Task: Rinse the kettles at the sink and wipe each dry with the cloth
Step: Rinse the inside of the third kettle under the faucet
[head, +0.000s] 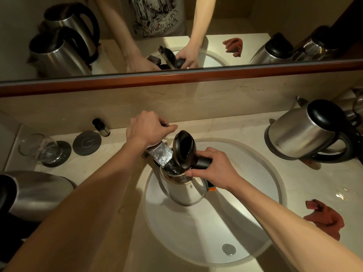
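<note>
A steel kettle (184, 191) with its black lid (184, 149) flipped up stands over the white sink basin (196, 232), right under the flat chrome faucet spout (161, 155). Water runs from the spout into the kettle's mouth. My right hand (213, 169) is shut on the kettle's black handle. My left hand (148, 128) is closed on the faucet lever behind the spout. Another steel kettle (302, 132) stands on the counter at the right, and a third (35, 191) lies at the left edge. A reddish-brown cloth (326, 216) lies crumpled right of the basin.
A drinking glass (39, 149) sits on a dark coaster at the left, next to a second round coaster (87, 142) and a small dark bottle (101, 127). A mirror with a wooden rail (196, 75) runs behind the counter. The drain (228, 249) is near the basin's front.
</note>
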Motion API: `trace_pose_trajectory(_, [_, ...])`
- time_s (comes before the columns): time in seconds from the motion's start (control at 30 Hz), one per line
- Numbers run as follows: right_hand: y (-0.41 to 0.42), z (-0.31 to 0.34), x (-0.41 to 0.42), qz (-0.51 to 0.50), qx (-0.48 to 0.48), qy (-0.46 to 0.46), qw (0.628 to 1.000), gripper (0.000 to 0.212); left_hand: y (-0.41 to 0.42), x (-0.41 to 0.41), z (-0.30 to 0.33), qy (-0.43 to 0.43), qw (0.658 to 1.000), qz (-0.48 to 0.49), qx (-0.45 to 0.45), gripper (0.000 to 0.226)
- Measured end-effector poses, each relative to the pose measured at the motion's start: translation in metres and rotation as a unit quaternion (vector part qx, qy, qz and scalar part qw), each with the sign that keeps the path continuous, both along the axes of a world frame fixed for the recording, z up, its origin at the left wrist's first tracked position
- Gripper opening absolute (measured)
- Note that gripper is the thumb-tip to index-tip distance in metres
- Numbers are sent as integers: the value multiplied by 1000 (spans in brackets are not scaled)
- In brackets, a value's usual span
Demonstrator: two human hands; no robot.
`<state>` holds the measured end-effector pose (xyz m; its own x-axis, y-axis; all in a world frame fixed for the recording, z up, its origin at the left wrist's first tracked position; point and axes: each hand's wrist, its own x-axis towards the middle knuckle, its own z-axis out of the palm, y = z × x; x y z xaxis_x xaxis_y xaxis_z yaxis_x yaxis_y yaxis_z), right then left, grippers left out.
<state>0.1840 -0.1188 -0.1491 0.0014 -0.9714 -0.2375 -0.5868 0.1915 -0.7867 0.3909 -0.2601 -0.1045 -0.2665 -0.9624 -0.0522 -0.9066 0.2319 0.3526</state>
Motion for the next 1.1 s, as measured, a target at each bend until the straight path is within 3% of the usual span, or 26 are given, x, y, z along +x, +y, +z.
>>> trace_pose_trajectory(0.17, [0,-1,2,-5,24,-35,999,79,-1,1,-1,9,1000,1,-1,48])
trace_pose_trajectory(0.47, [-1,3,1,-4,25,-44,999,64,1,0,4,8,1000,-7,9,46])
trace_pose_trajectory(1.0, [13,1,-4,-34,42,-51,997,69,6,3,4,12,1000,-18,8,38])
trace_pose_trajectory(1.1, [22,-2,-5,-66,48,-66,995,72,16,6,11,58,998,-30,-11,37])
